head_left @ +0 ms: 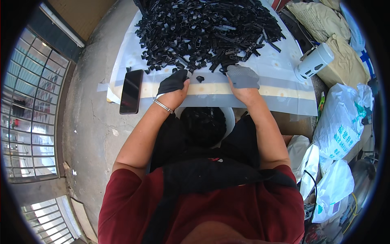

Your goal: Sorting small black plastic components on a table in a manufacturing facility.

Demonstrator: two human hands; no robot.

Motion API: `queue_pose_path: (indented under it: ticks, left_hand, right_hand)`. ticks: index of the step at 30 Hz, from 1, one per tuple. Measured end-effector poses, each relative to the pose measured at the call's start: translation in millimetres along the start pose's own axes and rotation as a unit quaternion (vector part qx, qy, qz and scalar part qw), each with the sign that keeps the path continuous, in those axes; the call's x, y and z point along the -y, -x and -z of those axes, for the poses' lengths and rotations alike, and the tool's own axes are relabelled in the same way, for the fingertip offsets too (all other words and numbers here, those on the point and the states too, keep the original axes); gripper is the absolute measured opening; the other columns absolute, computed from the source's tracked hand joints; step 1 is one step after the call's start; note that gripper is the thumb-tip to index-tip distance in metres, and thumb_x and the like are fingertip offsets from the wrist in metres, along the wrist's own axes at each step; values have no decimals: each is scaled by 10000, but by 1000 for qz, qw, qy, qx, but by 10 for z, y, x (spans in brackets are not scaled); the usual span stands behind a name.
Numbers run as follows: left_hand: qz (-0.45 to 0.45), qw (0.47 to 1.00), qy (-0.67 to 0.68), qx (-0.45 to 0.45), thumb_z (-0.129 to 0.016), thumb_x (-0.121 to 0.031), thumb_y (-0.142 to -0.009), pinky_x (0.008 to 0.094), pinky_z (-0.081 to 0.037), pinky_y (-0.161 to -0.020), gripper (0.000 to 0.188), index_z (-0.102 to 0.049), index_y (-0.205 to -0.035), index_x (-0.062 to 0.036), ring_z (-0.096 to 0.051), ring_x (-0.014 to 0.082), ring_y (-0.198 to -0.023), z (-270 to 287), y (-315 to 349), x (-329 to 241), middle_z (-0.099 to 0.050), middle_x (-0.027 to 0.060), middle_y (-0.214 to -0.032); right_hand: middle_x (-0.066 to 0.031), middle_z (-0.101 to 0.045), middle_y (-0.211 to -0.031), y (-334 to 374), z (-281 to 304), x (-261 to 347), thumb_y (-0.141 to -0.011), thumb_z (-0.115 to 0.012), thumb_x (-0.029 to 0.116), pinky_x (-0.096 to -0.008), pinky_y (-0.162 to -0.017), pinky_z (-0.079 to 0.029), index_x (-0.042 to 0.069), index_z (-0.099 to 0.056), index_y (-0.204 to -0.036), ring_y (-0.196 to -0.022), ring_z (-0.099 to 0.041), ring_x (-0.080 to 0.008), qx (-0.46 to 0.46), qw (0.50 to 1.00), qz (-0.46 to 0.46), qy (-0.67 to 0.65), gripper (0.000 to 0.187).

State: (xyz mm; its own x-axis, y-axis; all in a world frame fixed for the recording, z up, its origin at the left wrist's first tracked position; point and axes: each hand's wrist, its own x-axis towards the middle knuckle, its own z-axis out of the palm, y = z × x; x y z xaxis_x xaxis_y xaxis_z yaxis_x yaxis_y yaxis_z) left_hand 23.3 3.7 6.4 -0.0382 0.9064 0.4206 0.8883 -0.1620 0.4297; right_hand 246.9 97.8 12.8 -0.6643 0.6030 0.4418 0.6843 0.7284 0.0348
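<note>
Heaped on a floral tablecloth (280,92), likely for easy reach: black clip-like pieces (203,34). Beside these, fingers curled: black-gloved left hand (174,83) and gray-gloved right hand (243,77); cannot tell whether grasping anything. Directly below, likely for short travel: white bucket (230,119). Flanking: smartphone (131,91), tumbler (314,62); beyond, concrete floor (91,118), barred window (34,110), plastic bags (339,122).

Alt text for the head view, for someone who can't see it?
A black-gloved left hand and grey-gloved right hand are at the near edge of a covered table, before a heap of black pieces. A phone lies at left, a bottle is at right, and a white bucket holding black material is below.
</note>
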Motion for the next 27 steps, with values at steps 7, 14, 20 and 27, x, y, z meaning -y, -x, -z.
queue_pose_path:
  ticks: [7, 14, 20, 27]
  left_hand:
    - [15, 997, 50, 48, -567, -195, -805, 374, -464, -688, 205, -576, -926, -30, -577, 336, -810, 188, 245, -163, -595, 184, -898]
    - [-106, 989, 91, 56, -600, -50, -717, 391, -460, -716, 206, -574, -921, -38, -564, 339, -827, 197, 457, -355, -577, 174, -910]
    - [-96, 980, 155, 74, -600, -37, -740, 343, -463, -729, 245, -570, -983, -32, -579, 291, -838, 217, 542, -358, -590, 149, -939]
    - [235, 881, 395, 114, -425, -319, -910, 273, -438, -695, 344, -574, -1023, -31, -568, 149, -787, 256, 605, -436, -605, 83, -864]
  right_hand:
    - [-46, -518, -736, 178, 154, 542, -864, -514, 343, -274, -610, -423, 47, -552, -908, -675, -501, -133, 56, 712, -318, -624, 302]
    - [-30, -456, -660, 275, 248, 940, -768, -653, 250, -293, -586, -381, 26, -571, -841, -645, -460, -151, 72, 868, -131, -474, 250]
    - [-18, -477, -665, 310, 289, 955, -765, -644, 184, -276, -552, -376, 21, -560, -824, -609, -456, -117, 82, 832, -145, -530, 192]
    - [-41, -501, -714, 345, 290, 998, -771, -635, 187, -295, -572, -398, 9, -535, -909, -617, -472, -150, 94, 862, -142, -478, 246]
